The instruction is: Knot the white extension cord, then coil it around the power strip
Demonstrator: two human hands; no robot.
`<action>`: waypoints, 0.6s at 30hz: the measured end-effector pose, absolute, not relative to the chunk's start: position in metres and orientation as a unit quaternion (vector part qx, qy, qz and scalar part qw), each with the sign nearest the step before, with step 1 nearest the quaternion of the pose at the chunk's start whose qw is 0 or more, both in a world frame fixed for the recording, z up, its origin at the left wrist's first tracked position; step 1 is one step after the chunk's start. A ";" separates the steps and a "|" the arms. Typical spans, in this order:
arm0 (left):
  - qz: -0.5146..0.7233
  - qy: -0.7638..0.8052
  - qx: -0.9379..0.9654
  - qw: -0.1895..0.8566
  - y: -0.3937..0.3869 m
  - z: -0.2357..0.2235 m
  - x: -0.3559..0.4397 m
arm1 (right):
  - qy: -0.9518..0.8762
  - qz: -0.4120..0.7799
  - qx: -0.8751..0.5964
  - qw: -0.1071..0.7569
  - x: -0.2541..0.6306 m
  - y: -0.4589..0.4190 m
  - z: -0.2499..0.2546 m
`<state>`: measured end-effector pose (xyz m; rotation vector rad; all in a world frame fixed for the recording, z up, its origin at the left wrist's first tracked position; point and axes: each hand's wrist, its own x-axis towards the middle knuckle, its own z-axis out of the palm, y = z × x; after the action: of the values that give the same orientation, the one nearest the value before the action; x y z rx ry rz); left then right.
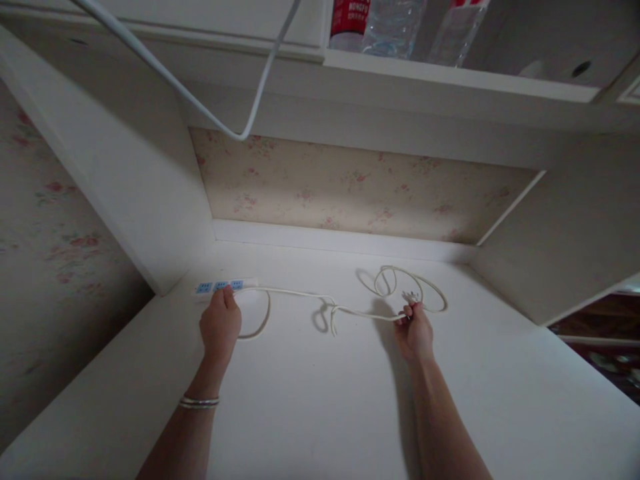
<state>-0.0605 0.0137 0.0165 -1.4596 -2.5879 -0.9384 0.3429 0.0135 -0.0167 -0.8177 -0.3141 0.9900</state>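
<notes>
A white power strip [225, 287] with blue sockets lies on the white desk [310, 400] near the left side wall. My left hand [220, 325] rests on its near edge, fingers curled over it; a silver bracelet sits on that wrist. A cream cord [300, 294] runs from the strip to the right, knotted in the middle and looped at the far end. My right hand [414, 331] pinches the cord just below the plug [411, 296], beside the loops [400, 283].
White side panels [150, 200] close in the desk left and right, with floral wallpaper [350, 187] behind. A shelf above holds plastic bottles [395, 27]. A white cable [200, 100] hangs from the top left.
</notes>
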 end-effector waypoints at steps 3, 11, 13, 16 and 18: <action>-0.263 -0.817 -0.512 0.042 0.010 0.014 -0.061 | -0.177 0.452 -0.413 0.771 0.331 0.011 -0.016; -0.342 -0.608 -0.714 0.058 0.003 0.002 -0.022 | -0.258 0.517 -0.409 0.706 0.294 -0.002 -0.008; -0.357 -0.544 -0.759 0.006 -0.001 -0.003 -0.006 | -0.271 0.539 -0.400 0.689 0.283 -0.006 -0.006; -0.305 -0.499 -0.811 -0.029 -0.006 -0.013 0.007 | -0.282 0.560 -0.385 0.677 0.273 -0.010 -0.003; -0.264 -0.506 -0.820 -0.026 -0.007 -0.019 0.008 | -0.285 0.569 -0.380 0.671 0.271 -0.011 -0.003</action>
<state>0.0080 -0.0070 -0.0190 -2.6210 -1.6172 -0.8448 0.2714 -0.0109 -0.0027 -0.8565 -0.6411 1.2813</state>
